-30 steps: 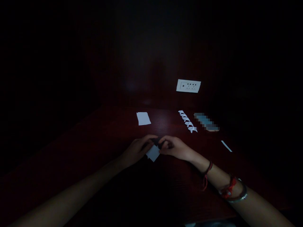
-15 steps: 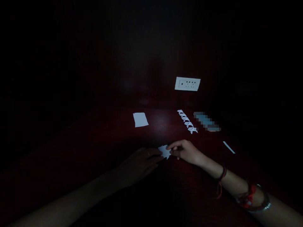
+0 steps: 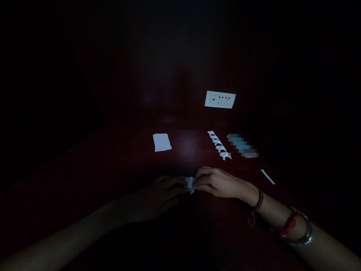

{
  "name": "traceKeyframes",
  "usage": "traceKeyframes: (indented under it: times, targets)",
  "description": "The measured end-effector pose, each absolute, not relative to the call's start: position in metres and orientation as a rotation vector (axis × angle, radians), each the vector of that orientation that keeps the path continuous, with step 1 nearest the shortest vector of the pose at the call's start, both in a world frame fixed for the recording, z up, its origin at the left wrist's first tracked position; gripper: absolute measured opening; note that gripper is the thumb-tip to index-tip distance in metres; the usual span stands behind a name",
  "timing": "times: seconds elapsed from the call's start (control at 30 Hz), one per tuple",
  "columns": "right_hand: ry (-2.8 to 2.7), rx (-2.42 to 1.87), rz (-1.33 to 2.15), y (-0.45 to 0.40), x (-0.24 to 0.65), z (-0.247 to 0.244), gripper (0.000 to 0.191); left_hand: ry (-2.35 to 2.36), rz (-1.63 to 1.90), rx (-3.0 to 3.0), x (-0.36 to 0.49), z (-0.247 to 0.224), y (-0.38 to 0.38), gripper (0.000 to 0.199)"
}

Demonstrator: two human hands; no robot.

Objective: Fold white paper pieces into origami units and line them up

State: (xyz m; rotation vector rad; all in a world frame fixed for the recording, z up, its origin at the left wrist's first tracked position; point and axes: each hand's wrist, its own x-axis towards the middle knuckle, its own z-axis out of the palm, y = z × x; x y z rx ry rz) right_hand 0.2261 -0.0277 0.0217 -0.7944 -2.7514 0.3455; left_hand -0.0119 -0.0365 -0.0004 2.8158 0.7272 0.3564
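A small folded piece of white paper [image 3: 190,183] with pointed corners lies on the dark red table between my hands. My left hand [image 3: 166,192], dim and wearing a ring, has its fingers stretched toward the paper, with fingertips at its left edge. From the right, the curled fingers of my right hand [image 3: 216,181] close over the paper's right side and hide part of it. Bracelets circle my right wrist and forearm. Farther back lies a row of folded white paper pieces [image 3: 218,145].
A small stack of white paper sheets [image 3: 162,142] lies behind my left hand. To the right are a blurred phone-like object [image 3: 241,145] and a narrow white paper strip [image 3: 267,177]. A white power socket [image 3: 220,99] is on the wall. The surroundings are very dark.
My right hand has moved over the folded paper and covers more of its right side. The fixed things appear slightly farther left as the view shifts.
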Motion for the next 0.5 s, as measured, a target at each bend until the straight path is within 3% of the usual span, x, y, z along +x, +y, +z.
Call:
traceKeyframes:
  times: [0.5]
  targets:
    - [-2.676,-0.902,0.319,-0.044,0.219,0.018,0.018,0.639,0.429,2.9,-0.013,-0.005,-0.036,0.046]
